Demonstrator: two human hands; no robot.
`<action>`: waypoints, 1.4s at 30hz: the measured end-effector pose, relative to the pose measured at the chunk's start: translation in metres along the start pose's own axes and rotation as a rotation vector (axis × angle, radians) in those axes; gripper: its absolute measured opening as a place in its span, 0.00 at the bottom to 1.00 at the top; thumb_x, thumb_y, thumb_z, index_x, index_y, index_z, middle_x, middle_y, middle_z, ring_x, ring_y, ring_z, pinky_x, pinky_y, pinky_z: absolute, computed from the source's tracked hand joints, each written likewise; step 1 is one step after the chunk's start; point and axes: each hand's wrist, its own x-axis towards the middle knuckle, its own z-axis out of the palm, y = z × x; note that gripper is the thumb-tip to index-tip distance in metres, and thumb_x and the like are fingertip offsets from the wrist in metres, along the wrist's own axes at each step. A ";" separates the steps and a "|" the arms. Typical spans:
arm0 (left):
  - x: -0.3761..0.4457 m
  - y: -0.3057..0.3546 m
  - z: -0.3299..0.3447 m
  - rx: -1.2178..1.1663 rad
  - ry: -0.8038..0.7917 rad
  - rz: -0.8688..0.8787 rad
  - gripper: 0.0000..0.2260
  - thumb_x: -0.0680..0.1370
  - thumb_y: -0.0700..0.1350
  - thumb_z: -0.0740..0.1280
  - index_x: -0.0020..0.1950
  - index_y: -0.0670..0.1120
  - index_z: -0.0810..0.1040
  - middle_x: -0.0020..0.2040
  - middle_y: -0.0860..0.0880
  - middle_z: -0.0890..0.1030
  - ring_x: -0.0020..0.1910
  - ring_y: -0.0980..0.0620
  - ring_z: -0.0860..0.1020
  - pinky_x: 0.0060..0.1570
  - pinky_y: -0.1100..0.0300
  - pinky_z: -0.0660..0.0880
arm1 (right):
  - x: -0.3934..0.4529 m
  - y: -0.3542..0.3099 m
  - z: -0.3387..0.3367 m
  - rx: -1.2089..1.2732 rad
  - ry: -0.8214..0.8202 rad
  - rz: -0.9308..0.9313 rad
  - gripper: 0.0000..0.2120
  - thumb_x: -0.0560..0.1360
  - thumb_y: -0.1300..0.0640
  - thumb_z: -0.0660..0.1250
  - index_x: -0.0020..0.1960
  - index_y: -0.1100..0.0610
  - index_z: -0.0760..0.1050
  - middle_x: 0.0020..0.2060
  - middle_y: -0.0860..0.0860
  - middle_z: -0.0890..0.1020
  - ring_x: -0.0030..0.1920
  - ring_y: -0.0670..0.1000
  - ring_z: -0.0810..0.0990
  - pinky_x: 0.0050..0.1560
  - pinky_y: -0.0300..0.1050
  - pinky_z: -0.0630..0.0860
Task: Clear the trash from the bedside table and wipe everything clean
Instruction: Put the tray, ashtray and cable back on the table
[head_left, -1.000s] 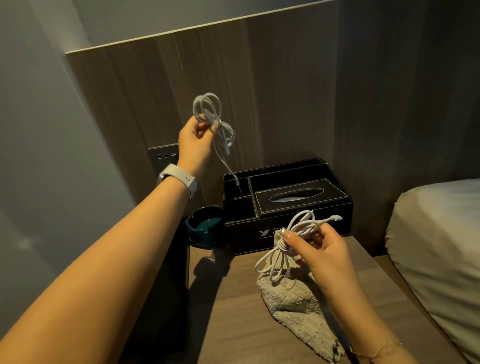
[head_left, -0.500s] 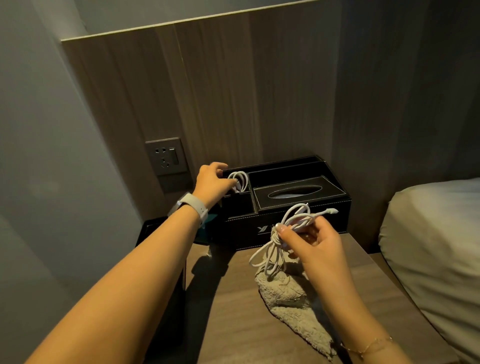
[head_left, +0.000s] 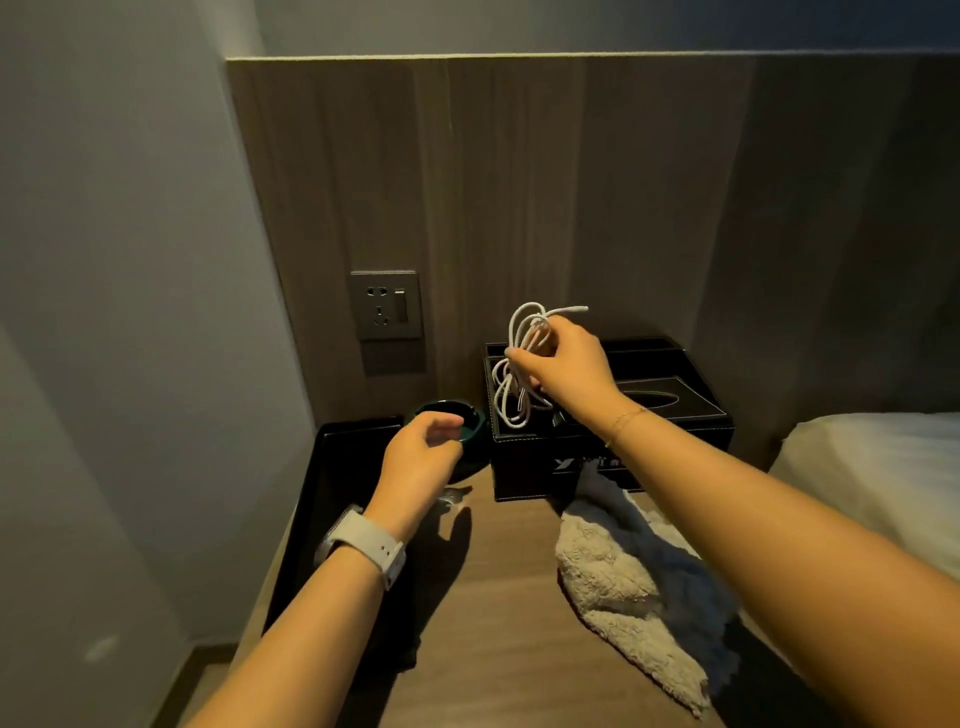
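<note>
Right hand (head_left: 563, 366) pinched a coiled white cable (head_left: 519, 364), loops dangling over the left compartments of the black organizer box (head_left: 613, 452). Left hand (head_left: 418, 465) hovered loosely curled, holding nothing, just in front of the dark green ashtray (head_left: 470, 415). Beige cloth (head_left: 618, 587) lay crumpled on the bedside table (head_left: 493, 649), touching the box front. Black tray (head_left: 332, 499) sat at the table's left edge.

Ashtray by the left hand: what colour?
Dark teal ashtray, seen in the head view.
</note>
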 end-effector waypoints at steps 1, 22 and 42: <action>-0.002 -0.001 -0.004 -0.012 -0.001 -0.003 0.13 0.77 0.35 0.63 0.59 0.47 0.78 0.54 0.52 0.79 0.54 0.56 0.77 0.50 0.64 0.72 | 0.004 -0.001 0.000 -0.028 -0.007 -0.014 0.12 0.71 0.50 0.74 0.46 0.56 0.75 0.41 0.49 0.81 0.44 0.49 0.81 0.46 0.45 0.80; -0.036 -0.008 -0.018 0.170 -0.110 0.024 0.10 0.78 0.39 0.65 0.52 0.53 0.79 0.50 0.54 0.80 0.51 0.59 0.77 0.47 0.67 0.73 | -0.040 0.014 0.029 -0.452 -0.165 -0.051 0.13 0.74 0.49 0.66 0.32 0.50 0.75 0.32 0.49 0.78 0.45 0.52 0.77 0.50 0.49 0.73; -0.236 0.003 -0.032 0.006 -0.040 -0.047 0.10 0.79 0.37 0.64 0.55 0.51 0.78 0.50 0.55 0.80 0.50 0.61 0.78 0.38 0.73 0.74 | -0.295 -0.029 -0.029 0.071 -0.139 0.008 0.10 0.76 0.57 0.68 0.56 0.50 0.80 0.49 0.41 0.80 0.51 0.40 0.78 0.50 0.33 0.74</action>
